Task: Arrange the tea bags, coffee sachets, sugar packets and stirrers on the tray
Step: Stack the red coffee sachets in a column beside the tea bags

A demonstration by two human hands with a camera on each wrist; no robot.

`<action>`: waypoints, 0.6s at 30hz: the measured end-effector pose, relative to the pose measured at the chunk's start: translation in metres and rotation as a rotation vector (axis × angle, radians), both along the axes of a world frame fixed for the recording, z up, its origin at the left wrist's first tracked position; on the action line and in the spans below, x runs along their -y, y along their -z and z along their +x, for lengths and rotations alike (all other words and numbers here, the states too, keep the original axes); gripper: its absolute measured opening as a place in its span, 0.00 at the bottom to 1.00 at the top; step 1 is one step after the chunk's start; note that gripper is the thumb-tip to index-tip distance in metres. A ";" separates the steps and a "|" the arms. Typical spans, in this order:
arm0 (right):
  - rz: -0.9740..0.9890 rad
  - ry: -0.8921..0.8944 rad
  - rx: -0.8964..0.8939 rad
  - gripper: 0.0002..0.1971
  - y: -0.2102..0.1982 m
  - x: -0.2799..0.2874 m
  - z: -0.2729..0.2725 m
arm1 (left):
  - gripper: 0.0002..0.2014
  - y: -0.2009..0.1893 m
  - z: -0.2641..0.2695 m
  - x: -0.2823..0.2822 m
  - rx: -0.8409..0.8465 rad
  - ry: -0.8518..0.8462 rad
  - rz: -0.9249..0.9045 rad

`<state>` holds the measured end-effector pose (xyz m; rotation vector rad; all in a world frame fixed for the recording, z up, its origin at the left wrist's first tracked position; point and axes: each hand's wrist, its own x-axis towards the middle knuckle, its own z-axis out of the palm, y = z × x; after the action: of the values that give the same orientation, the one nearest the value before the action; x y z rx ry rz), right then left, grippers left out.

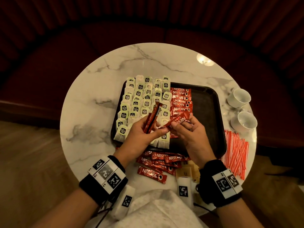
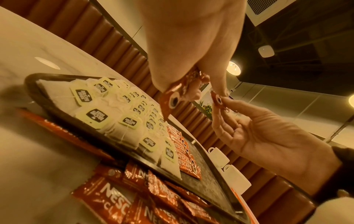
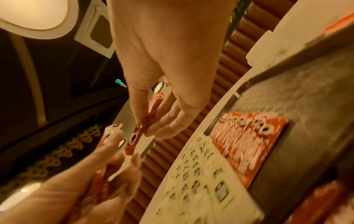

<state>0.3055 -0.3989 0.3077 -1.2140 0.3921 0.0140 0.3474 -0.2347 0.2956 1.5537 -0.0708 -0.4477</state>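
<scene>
A black tray (image 1: 205, 112) lies on the round marble table. Rows of tea bags (image 1: 141, 99) fill its left part, and a column of red coffee sachets (image 1: 181, 99) runs down its middle. Above the tray's near part, my left hand (image 1: 153, 127) grips a few red sachets (image 1: 152, 119) upright. My right hand (image 1: 179, 125) pinches a single sachet (image 1: 178, 120) beside them. In the right wrist view this sachet (image 3: 145, 124) sits between thumb and fingers. Loose sachets (image 1: 158, 163), pale sugar packets (image 1: 185, 171) and red-and-white stirrers (image 1: 235, 153) lie on the table outside the tray.
Two white cups (image 1: 239, 97) (image 1: 245, 122) stand at the table's right edge, beyond the tray. The tray's right part (image 2: 210, 184) is bare. A dark upholstered bench curves behind the table. A white cloth covers my lap at the near edge.
</scene>
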 end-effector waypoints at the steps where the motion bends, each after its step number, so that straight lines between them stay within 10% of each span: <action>1: -0.055 -0.019 -0.009 0.17 0.000 0.002 0.000 | 0.13 0.000 0.002 -0.001 0.004 -0.019 0.010; 9: -0.358 -0.441 -0.035 0.10 -0.006 0.009 -0.001 | 0.12 -0.010 -0.001 0.000 -0.014 0.021 -0.041; 18: -0.163 -0.179 -0.066 0.15 0.002 0.033 -0.010 | 0.13 -0.009 0.000 -0.002 -0.032 -0.033 -0.027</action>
<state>0.2958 -0.4323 0.3053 -1.4097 0.3454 0.1795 0.3476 -0.2323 0.3041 1.5182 -0.0268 -0.4440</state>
